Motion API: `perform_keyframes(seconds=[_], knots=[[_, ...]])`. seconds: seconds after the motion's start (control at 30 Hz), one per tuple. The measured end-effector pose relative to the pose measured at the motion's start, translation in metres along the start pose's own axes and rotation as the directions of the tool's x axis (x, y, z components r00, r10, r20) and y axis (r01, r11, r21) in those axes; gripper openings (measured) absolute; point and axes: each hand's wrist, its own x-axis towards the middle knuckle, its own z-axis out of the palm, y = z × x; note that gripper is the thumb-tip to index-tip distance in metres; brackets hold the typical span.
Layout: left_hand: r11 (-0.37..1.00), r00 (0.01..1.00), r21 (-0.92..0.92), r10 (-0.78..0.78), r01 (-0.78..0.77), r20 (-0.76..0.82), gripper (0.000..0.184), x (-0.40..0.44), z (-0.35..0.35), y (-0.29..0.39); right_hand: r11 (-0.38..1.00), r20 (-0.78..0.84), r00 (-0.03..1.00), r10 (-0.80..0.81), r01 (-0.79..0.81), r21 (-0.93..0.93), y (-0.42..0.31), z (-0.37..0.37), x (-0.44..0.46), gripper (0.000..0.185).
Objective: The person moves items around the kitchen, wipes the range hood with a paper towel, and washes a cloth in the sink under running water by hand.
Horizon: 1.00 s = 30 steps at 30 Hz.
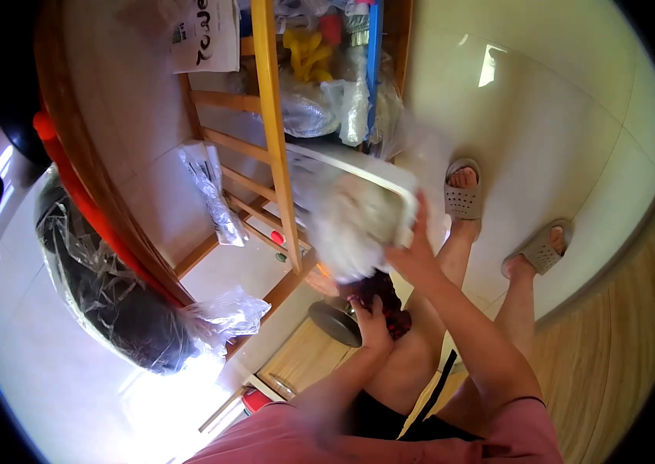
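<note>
A white plastic bin [385,174] is tilted in front of the rack, with blurred whitish plastic bags [350,220] in it. My right hand [416,259] grips the bin's near right rim. Just below it, my left hand [374,323] is closed on a dark cloth with red spots [398,323], close to my thigh. What the cloth is cannot be made out. The bin and its contents are smeared by motion.
A wooden rack [271,116] holds plastic-wrapped items and a yellow bag [306,56]. A plastic-wrapped dark object [103,286] lies at left beside a red-edged curved wooden rim [107,224]. A dark round object [335,323] sits near my left hand. Sandalled feet [463,193] rest on tiles.
</note>
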Motion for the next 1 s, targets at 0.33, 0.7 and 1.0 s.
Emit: perform_keyframes(seconds=[0.33,0.7,1.0], knots=[[0.986,0.983,0.032,0.162,-0.165,0.083,0.054,0.006,0.0,0.09,0.95,0.216,0.976,0.039,0.031,-0.312,0.021,0.062,0.064,0.103],[0.975,0.952,-0.134,0.203,-0.176,0.227,0.046,0.0,0.039,0.175,0.972,0.371,0.927,-0.058,0.138,-0.192,-0.064,0.029,-0.011,0.062],[0.485,0.639,0.424,0.494,-0.765,0.59,0.057,-0.013,0.025,0.193,0.968,0.256,0.946,0.196,-0.229,0.104,0.011,0.109,0.065,0.032]])
